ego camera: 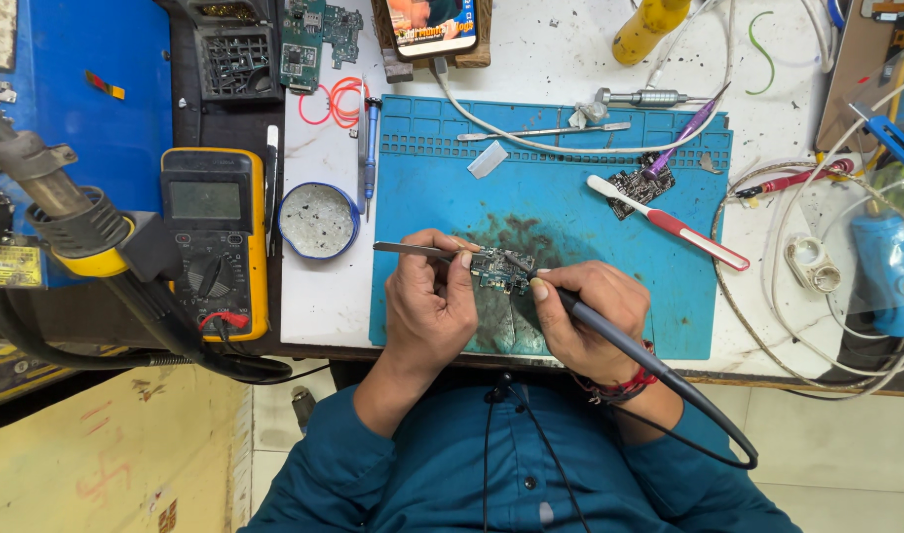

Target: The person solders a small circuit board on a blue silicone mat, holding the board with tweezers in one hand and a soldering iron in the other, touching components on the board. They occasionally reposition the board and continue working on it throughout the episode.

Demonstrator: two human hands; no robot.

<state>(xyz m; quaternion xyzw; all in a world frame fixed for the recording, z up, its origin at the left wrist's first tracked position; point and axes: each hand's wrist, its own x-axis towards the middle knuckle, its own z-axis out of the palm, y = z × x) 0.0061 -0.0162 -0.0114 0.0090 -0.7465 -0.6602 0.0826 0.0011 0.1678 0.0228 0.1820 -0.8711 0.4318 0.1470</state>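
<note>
Tweezers (pixel 413 250) are sitting pinched in the left hand (pixel 430 306), their tips pressing on the small circuit board (pixel 499 268) that is lying on the blue mat (pixel 570 197) at the near edge of the desk (pixel 324 296), likely to keep it from sliding. The right hand (pixel 585 316) is gripping a soldering iron (pixel 580 314) like a pen, fingers (pixel 539 289) clenching low on its handle, and is angling the tip onto the board, seemingly for finer control. A toothbrush (pixel 669 222), a second board (pixel 641 185) and a yellow multimeter (pixel 213 242) are lying nearby.

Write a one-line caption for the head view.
Left hand holds tweezers and right hand a soldering iron over a small circuit board on a blue mat.
</note>
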